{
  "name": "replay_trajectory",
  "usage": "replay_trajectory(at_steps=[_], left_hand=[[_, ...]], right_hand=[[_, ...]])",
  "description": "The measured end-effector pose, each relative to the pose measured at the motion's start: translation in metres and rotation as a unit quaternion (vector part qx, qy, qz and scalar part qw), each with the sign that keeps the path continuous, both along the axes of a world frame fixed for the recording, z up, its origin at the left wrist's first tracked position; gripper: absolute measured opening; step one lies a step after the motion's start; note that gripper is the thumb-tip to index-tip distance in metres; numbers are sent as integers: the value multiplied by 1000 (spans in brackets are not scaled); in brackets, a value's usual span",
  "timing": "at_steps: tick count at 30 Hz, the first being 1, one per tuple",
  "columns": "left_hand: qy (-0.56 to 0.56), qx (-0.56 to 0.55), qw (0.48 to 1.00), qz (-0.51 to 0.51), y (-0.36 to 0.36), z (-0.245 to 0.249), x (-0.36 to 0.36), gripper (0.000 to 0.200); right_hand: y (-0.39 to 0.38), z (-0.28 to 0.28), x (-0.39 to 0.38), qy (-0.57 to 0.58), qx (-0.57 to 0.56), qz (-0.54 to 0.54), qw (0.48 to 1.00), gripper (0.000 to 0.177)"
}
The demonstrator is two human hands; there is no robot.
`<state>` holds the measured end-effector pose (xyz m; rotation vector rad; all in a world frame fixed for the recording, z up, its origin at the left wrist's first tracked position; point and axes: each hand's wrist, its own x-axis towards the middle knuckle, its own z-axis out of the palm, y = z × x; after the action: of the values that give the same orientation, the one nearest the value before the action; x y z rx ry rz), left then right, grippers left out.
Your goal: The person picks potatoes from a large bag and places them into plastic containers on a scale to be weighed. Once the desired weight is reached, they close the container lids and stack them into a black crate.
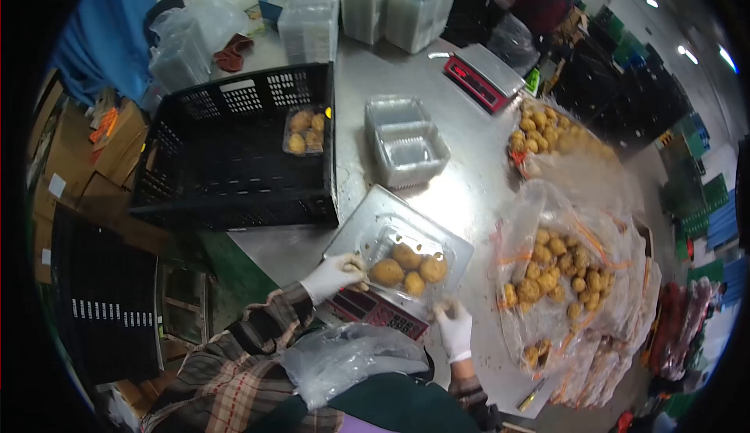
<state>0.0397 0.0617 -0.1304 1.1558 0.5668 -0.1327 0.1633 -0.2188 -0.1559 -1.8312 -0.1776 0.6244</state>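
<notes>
A clear plastic container with several potatoes (408,266) rests on the metal pan of a red scale (383,313) close to my body. My left hand (334,277), in a white glove, is at the pan's left edge with its fingers curled together; what they hold, if anything, is too small to make out. My right hand (453,327), also gloved, is just below the container's lower right corner, its fingertips drawn together. Beyond the pan stands a stack of empty clear containers (406,142).
A black crate (234,191) on the left holds one potato pack (305,131). Open bags of potatoes (558,273) lie on the right. A second red scale (476,81) and container stacks (308,26) stand at the back. Another person (539,3) is at the upper right.
</notes>
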Motion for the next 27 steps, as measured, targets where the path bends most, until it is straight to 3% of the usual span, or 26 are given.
replay_trajectory(at_steps=[6,9,11,13,14,15,17,21,23,24,27], left_hand=[[33,38,998,23,-7,-25,15,9],[-7,54,998,26,-7,-27,17,9],[-113,186,976,21,5,-5,15,8],[-74,-44,996,38,27,38,8,11],[-99,-132,983,82,39,67,7,10],[-123,-219,960,126,55,97,6,8],[-145,-250,936,201,95,120,0,10],[-207,-283,875,333,194,110,-22,7],[-219,-212,869,390,262,70,-32,7],[-200,-199,858,428,270,86,-24,6],[-157,-85,841,512,351,10,-14,6]], right_hand=[[14,-1,8,241,133,-115,955,12],[11,-17,15,193,174,-100,960,11],[26,15,14,167,214,-75,960,9],[47,48,16,131,246,-39,960,6],[50,39,19,78,242,1,967,12],[68,65,15,61,235,32,970,16],[115,140,0,25,219,95,971,25],[127,118,6,-31,157,125,979,31],[113,95,12,-26,139,77,987,30],[105,89,15,-14,120,56,991,29],[82,77,21,25,87,-13,996,28]])
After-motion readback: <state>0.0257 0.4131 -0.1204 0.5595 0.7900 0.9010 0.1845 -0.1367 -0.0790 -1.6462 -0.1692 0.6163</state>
